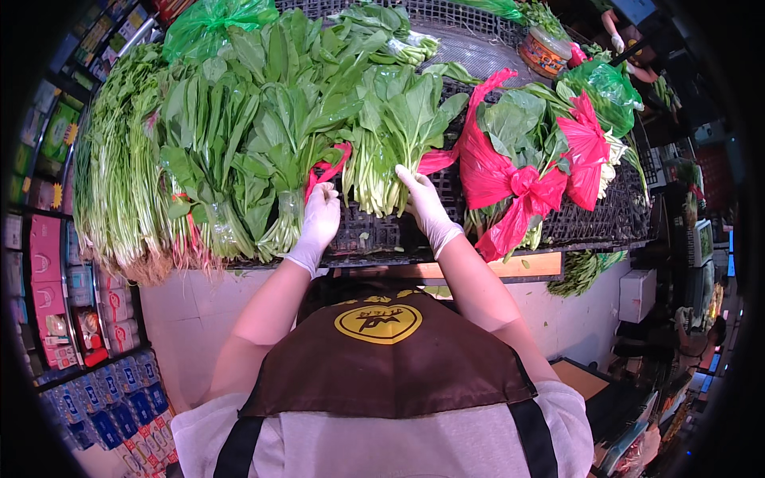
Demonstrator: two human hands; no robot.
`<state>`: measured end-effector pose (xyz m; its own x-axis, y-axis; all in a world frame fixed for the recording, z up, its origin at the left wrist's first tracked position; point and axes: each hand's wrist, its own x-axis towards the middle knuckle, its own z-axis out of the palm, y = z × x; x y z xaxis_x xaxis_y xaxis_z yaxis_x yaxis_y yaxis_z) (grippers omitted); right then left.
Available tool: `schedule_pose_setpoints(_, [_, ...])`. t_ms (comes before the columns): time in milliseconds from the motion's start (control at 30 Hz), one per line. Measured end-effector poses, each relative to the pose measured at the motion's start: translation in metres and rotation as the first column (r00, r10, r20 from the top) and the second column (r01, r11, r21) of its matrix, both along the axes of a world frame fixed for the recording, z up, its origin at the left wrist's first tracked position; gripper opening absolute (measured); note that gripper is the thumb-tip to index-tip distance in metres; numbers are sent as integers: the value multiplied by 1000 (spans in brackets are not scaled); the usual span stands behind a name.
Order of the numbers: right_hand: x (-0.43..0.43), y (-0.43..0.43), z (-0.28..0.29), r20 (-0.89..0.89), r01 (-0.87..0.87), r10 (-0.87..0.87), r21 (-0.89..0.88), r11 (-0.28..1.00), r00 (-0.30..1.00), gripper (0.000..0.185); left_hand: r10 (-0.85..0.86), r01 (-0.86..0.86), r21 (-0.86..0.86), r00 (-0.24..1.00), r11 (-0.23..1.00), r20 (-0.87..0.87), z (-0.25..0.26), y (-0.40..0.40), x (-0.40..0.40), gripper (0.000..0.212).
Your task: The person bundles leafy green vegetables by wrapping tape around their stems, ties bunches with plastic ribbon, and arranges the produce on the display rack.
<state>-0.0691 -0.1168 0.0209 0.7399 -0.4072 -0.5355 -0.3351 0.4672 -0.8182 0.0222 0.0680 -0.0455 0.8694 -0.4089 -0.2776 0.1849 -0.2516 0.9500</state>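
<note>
My right hand [431, 210], in a white glove, grips the stem end of a bunch of leafy greens [391, 137]. Its thumb lies over the pale stems, and the other fingers are hidden behind them. My left hand [318, 222], also gloved, is at the left of that bunch with its fingers curled. A strip of red plastic [327, 170] runs up to those fingers; whether they pinch it is hidden. Close by on the left stands a leafy bunch wrapped in clear film [291, 206]. More red plastic [439, 160] shows behind the bunch's right side.
Long-stemmed greens with roots [128, 173] lie at the left of the black crate stand [382, 232]. Greens tied in red bags [519, 179] are on the right. A green bag [218, 27] and a round tub [542, 52] sit farther back. Another person's hand [618, 43] shows top right.
</note>
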Motion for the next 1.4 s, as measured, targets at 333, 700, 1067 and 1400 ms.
schedule_pose_setpoints(333, [23, 3, -9, 159, -45, 48, -27, 999, 986, 61, -226, 187, -234, 962, 954, -152, 44, -29, 13, 56])
schedule_pose_setpoints(700, [43, -9, 4, 159, -135, 119, 97, 986, 980, 66, -323, -45, -509, 725, 860, -609, 79, -73, 23, 56])
schedule_pose_setpoints(1067, [78, -54, 101, -337, -610, 509, -481, 630, 792, 53, -684, 134, -732, 498, 668, -533, 149, -98, 52, 87])
schedule_pose_setpoints(1400, [36, 35, 117, -855, -811, 268, -511, -284, 445, 35, -588, -241, -754, 500, 611, -636, 97, -60, -34, 62])
